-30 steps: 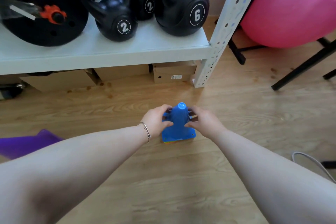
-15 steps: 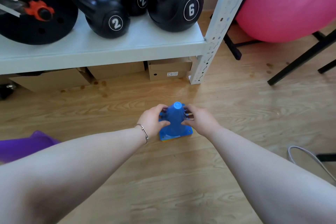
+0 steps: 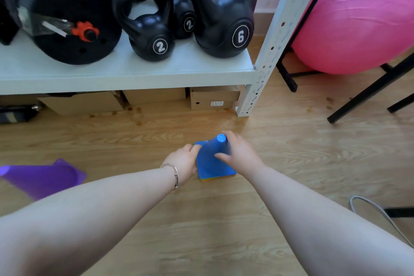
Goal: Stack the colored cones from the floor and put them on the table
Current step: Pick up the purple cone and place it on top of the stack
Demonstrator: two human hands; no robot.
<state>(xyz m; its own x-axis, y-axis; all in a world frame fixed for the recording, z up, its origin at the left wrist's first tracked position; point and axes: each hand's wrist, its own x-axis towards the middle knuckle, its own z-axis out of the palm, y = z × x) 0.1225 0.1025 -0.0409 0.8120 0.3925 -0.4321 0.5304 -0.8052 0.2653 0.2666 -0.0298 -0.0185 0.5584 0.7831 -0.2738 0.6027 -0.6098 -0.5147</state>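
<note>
Stack of cones (image 3: 212, 159), blue uppermost, stands on the floor (image 3: 224, 231) near the shelf post. Left hand (image 3: 184, 161) and right hand (image 3: 239, 154) clasp its flanks. Judged light, stiff, smooth plastic; grip low near the base. Purple cone (image 3: 42, 178) lies unstacked, far left

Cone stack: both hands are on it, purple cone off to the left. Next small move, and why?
Probably free the left hand and reach for the purple cone. It lies on its side on the floor, apart from the cone stack, so it looks like the one left to add. The right hand already grips the blue top cone and could steady the stack.
</note>
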